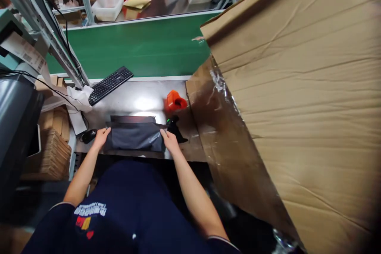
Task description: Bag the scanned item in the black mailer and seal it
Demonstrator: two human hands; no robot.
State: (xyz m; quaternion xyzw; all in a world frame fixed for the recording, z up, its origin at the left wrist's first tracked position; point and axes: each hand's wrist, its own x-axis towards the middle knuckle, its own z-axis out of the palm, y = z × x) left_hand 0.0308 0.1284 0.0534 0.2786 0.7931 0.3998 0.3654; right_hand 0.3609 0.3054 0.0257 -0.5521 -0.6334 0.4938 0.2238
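A dark grey plastic mailer bag (133, 137) lies flat on the steel table (139, 99) near its front edge, with a black strip along its far side. My left hand (101, 137) rests on the bag's left end, fingers closed over the edge. At the bag's right end, my right hand (169, 139) pinches the upper corner. A black handheld scanner (176, 127) with a green light lies just right of that hand.
An orange tape dispenser (175, 101) sits behind the scanner. A black keyboard (110, 84) and a mouse (88, 135) lie at the left. A big cardboard box (297, 99) fills the right side. A green conveyor belt (143, 47) runs behind the table.
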